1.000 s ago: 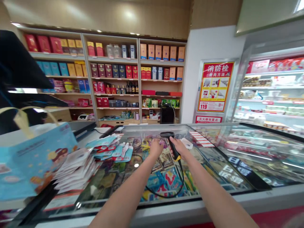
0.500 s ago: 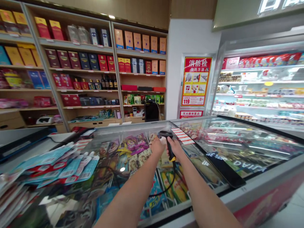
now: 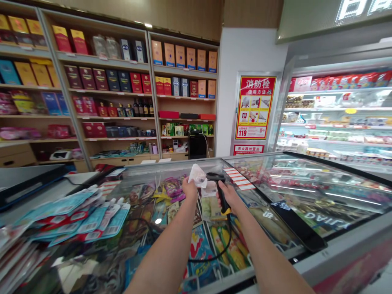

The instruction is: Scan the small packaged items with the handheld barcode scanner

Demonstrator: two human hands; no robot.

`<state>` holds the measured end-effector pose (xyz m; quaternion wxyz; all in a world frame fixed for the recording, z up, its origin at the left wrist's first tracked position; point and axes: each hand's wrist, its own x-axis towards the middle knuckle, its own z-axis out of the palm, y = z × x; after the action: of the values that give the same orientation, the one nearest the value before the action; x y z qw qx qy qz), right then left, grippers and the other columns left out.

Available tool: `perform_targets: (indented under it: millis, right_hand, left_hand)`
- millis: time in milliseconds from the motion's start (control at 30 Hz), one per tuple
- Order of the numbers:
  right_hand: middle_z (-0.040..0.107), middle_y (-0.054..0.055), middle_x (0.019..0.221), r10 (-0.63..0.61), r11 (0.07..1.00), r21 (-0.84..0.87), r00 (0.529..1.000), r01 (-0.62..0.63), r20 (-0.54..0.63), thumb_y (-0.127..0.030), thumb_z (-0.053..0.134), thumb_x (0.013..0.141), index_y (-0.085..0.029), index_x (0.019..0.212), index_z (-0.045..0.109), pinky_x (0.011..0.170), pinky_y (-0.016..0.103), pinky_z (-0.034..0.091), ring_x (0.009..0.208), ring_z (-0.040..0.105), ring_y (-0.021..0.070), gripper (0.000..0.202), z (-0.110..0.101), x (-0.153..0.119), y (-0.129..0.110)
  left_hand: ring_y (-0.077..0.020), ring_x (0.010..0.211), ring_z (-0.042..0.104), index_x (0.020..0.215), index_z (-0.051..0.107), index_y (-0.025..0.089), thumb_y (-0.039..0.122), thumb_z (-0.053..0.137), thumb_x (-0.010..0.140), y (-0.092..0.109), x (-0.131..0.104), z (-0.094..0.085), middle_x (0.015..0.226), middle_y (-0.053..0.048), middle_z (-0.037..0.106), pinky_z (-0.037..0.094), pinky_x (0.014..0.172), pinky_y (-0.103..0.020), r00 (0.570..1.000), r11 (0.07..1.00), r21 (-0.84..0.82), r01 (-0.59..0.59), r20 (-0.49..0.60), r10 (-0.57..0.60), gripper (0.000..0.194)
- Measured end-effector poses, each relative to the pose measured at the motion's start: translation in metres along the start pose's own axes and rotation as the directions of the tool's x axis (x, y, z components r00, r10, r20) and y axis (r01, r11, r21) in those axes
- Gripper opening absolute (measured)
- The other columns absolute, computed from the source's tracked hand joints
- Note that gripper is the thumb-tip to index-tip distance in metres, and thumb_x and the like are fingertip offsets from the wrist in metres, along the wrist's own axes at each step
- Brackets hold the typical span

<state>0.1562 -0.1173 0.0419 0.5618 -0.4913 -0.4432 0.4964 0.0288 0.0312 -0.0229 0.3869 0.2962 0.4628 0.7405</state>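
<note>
My right hand [image 3: 229,196] is wrapped round the handle of a black barcode scanner [image 3: 222,192] with a yellow base. The scanner's cable [image 3: 230,237] loops down and off to the left. Pinched in my left hand [image 3: 190,190] is a small whitish packet [image 3: 198,176], held up just left of the scanner head; its print is too blurred to read. Both hands are over the glass top of a chest freezer [image 3: 171,163]. Purple snack bags [image 3: 173,185], corn packs [image 3: 228,243] and a blue bag [image 3: 200,249] show beneath them.
Blue-and-red spouted pouches [image 3: 104,220] are piled at the left. A dark phone-like slab [image 3: 298,226] lies on the freezer at the right. Shelves of boxed goods [image 3: 107,79] stand behind, with a red fire-hydrant poster [image 3: 255,107] and a lit chiller [image 3: 337,106] further right.
My left hand has moved left, away from the scanner, and the packet in it now shows more fully. My right hand keeps its grip on the scanner. The view has shifted slightly.
</note>
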Motion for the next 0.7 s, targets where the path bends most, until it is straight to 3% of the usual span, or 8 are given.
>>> perform_targets:
  millis: [200, 500, 700]
  right_hand:
    - [0.054, -0.005, 0.05, 0.051, 0.993, -0.112, 0.997, -0.044, 0.055, -0.045, 0.05, 0.09, -0.019, 0.079, 0.048, 0.033, 0.021, 0.042, 0.034, 0.047, 0.0092, 0.028, 0.004, -0.003, 0.003]
    - [0.051, -0.005, 0.049, 0.08, 0.994, -0.086, 0.993, -0.073, 0.083, -0.047, 0.05, 0.089, -0.019, 0.081, 0.049, 0.033, 0.022, 0.042, 0.033, 0.046, 0.0099, 0.029, 0.003, -0.002, 0.006]
    - [0.052, -0.004, 0.049, 0.082, 0.994, -0.084, 0.994, -0.076, 0.07, -0.047, 0.05, 0.088, -0.02, 0.079, 0.047, 0.033, 0.022, 0.042, 0.034, 0.047, 0.0101, 0.029, 0.004, -0.001, 0.007]
  left_hand:
    - [-0.0123, 0.061, 0.058, 0.092, 0.059, 0.017, 0.025, 0.062, 0.065, -0.004, -0.003, 0.006, 0.072, 0.0, 0.059, 0.046, 0.061, -0.026, 0.986, 0.958, -0.241, 0.158, -0.008, -0.165, 0.028]
    - [-0.0119, 0.065, 0.063, 0.108, 0.056, 0.018, 0.015, 0.047, 0.077, 0.012, -0.017, 0.007, 0.074, -0.002, 0.062, 0.05, 0.061, -0.022, 0.978, 0.972, -0.116, 0.203, -0.032, -0.208, 0.032]
    - [-0.0112, 0.06, 0.061, 0.103, 0.057, 0.016, 0.013, 0.047, 0.074, 0.023, -0.028, 0.008, 0.069, 0.0, 0.061, 0.05, 0.061, -0.024, 0.973, 0.964, -0.146, 0.224, -0.023, -0.23, 0.031]
